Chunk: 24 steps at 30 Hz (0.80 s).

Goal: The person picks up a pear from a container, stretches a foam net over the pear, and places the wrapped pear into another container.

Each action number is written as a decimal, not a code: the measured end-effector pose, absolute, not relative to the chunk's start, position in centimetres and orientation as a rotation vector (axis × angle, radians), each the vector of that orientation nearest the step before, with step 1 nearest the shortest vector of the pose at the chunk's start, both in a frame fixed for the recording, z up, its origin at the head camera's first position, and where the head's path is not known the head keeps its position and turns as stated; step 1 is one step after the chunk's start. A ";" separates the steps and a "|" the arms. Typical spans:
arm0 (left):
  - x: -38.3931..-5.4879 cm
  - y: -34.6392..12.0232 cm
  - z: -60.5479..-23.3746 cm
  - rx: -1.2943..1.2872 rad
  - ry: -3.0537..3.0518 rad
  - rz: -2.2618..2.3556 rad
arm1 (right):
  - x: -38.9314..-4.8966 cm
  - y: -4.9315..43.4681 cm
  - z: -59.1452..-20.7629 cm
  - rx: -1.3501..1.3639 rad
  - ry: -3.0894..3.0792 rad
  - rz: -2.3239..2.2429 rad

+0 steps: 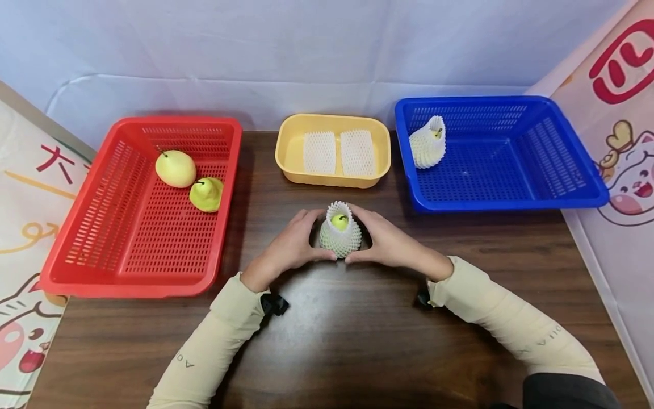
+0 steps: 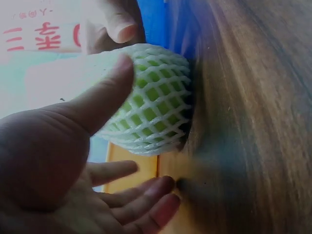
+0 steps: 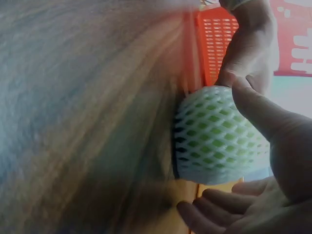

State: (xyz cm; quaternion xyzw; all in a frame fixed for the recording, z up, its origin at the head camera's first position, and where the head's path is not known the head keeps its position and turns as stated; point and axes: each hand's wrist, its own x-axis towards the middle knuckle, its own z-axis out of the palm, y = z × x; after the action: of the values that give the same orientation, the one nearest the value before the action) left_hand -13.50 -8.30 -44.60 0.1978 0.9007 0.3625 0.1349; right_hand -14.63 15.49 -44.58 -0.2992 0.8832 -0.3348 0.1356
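Observation:
A green-yellow pear (image 1: 339, 221) in a white foam net sleeve (image 1: 340, 241) stands upright on the table, stem up, with the net's open top rising around its neck. My left hand (image 1: 293, 241) cups its left side, thumb at the front and fingers toward the back. From the right, my right hand (image 1: 385, 238) cups it the same way, and the two thumb tips nearly meet at the front. In the left wrist view the left thumb (image 2: 109, 90) lies along the netted pear, its fingers spread beyond. The right wrist view shows the right thumb (image 3: 256, 107) against the net.
A red basket (image 1: 219, 244) with two bare pears (image 1: 176, 168) stands at the left. Behind the hands, a yellow tray (image 1: 332, 180) contains two flat foam nets (image 1: 319, 152). At the right, a blue basket (image 1: 490, 203) holds one netted pear (image 1: 426, 145).

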 end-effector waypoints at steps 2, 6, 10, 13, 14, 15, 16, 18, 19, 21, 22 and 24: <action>-13.6 -8.3 -44.6 0.602 2.610 1.115 | -14.6 15.6 -44.4 -0.872 2.563 -0.994; -13.7 -8.2 -44.6 0.658 2.611 1.163 | -14.6 15.7 -44.4 -0.868 2.567 -1.015; -13.8 -8.0 -44.7 0.645 2.620 1.112 | -14.7 15.6 -44.5 -0.859 2.565 -0.999; -13.9 -7.9 -44.7 0.633 2.625 1.069 | -14.7 15.6 -44.5 -0.845 2.578 -0.954; -13.9 -7.9 -44.7 0.631 2.625 1.053 | -14.7 15.5 -44.5 -0.834 2.580 -0.942; -14.0 -7.8 -44.7 0.628 2.623 1.034 | -14.8 15.5 -44.5 -0.831 2.582 -0.931; -14.0 -7.8 -44.7 0.625 2.621 1.016 | -14.8 15.5 -44.5 -0.822 2.583 -0.920; -14.0 -7.8 -44.8 0.615 2.617 0.984 | -14.8 15.5 -44.6 -0.809 2.582 -0.906; -14.1 -7.7 -44.8 0.606 2.614 0.971 | -14.9 15.5 -44.7 -0.802 2.581 -0.900; -14.1 -7.6 -44.9 0.592 2.607 0.954 | -14.9 15.5 -44.9 -0.798 2.583 -0.889; -14.1 -7.6 -45.0 0.589 2.605 0.950 | -14.9 15.5 -45.0 -0.790 2.584 -0.886; -14.1 -7.5 -45.1 0.586 2.602 0.940 | -14.9 15.5 -45.2 -0.779 2.586 -0.888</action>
State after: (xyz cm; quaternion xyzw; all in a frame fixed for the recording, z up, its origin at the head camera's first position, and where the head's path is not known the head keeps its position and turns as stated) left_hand -14.12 -7.51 -45.09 0.2047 0.9089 0.3282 0.1562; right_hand -14.93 15.45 -45.17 -0.2709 0.8995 -0.3087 0.1487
